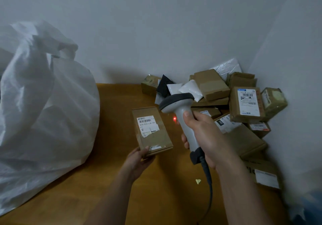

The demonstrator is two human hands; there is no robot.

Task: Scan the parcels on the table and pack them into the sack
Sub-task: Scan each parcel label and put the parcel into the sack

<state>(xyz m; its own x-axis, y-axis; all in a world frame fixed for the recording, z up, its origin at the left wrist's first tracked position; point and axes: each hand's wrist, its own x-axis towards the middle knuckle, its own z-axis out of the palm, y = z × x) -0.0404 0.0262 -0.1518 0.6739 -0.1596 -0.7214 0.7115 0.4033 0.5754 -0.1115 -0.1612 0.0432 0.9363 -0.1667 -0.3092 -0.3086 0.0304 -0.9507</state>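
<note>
Nearest the camera, two bare forearms reach out over the near edge of the brown wooden desk (111,181). Starting at the desk's left edge, the large white woven plastic sack (43,106) slumps there, its crumpled mouth gathered at the top; whether it is open enough to take a box cannot be told. Next comes the left hand (137,160), thumb on top and fingers curled under the near short end of a flat, oblong brown cardboard parcel with a white barcode label (151,130). The parcel's long axis runs away from the person, label face up, its far end tipped toward the desk's back edge. Just right of it, a red laser spot (174,119) falls on the desk surface, beside the parcel and off the label. The right hand (203,137) wraps fully round the grip of a grey handheld barcode scanner with a dark head and cable (181,113), thumb along the handle, head pointing forward and down. The next move likely depends on closing that sideways gap: the barcode lies left of the beam, so either the scanner swings left or the parcel slides right. In the back right corner lies a heap of brown cardboard parcels (244,106), apparently not yet packed.
</note>
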